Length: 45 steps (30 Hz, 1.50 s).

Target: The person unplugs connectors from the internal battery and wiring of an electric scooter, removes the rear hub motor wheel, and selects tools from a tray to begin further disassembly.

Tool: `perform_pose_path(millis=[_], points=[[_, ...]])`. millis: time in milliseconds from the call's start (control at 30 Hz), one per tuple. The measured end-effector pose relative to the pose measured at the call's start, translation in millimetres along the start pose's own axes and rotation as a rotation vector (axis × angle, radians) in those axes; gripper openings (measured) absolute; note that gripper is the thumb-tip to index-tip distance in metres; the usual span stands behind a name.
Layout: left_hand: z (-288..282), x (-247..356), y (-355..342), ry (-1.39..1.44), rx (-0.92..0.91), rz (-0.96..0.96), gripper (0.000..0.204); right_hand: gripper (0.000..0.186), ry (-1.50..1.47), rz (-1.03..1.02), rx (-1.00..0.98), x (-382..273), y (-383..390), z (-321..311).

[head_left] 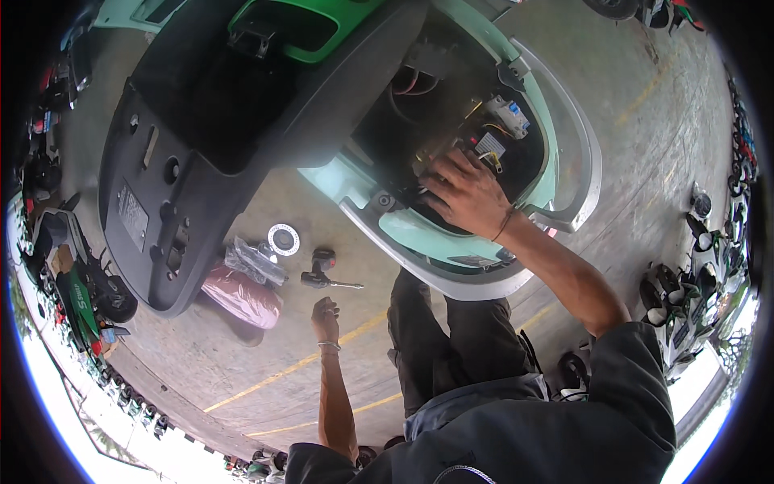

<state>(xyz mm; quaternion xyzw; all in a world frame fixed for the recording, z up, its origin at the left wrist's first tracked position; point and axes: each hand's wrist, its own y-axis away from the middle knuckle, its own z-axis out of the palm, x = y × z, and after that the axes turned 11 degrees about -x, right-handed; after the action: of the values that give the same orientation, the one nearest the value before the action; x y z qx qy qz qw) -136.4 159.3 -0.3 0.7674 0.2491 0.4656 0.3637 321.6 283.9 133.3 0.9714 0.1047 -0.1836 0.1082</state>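
A mint-green scooter body [403, 226] stands in front of me, its black raised panel [125, 214], apparently the seat's underside, tilted to the left. Inside the open dark compartment [379, 129] are cables, a grey-and-blue electrical part [508, 115] and a box with a white label [490, 146]. My right hand [468, 194] reaches in beside loose yellow-ended wires [493, 164]. Its fingers are bent, with the fingertips partly hidden, and what they grip is unclear. My left hand [325, 321] hangs low over the floor, fingers curled and apparently holding nothing, near a cordless drill [324, 270].
On the floor at left lie a white ring-shaped part [283, 239], a clear plastic bag [254, 262] and a pink wrapped bundle [246, 297]. A grey grab rail [584, 161] curves around the scooter's rear. More scooters [76, 298] line both sides.
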Motion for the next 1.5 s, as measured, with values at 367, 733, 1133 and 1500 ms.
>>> perform_pose_path(millis=[367,733,1133,1500], points=[[73.5,269.7,-0.7,-0.174,0.103,0.467,0.027,0.015,0.015,0.000,0.107,5.9,-8.5,1.4],[145.3,278.0,-5.1,0.099,0.183,0.519,0.021,0.013,-0.054,0.038,-0.107,-9.0,-21.6,4.4],[129.9,253.5,23.9,0.342,0.052,0.264,0.031,0.016,-0.342,0.054,-0.339,-20.9,-94.0,-46.0],[79.2,171.7,43.8,0.485,0.032,0.104,0.032,0.020,0.022,0.102,-0.638,20.6,-145.9,51.5]])
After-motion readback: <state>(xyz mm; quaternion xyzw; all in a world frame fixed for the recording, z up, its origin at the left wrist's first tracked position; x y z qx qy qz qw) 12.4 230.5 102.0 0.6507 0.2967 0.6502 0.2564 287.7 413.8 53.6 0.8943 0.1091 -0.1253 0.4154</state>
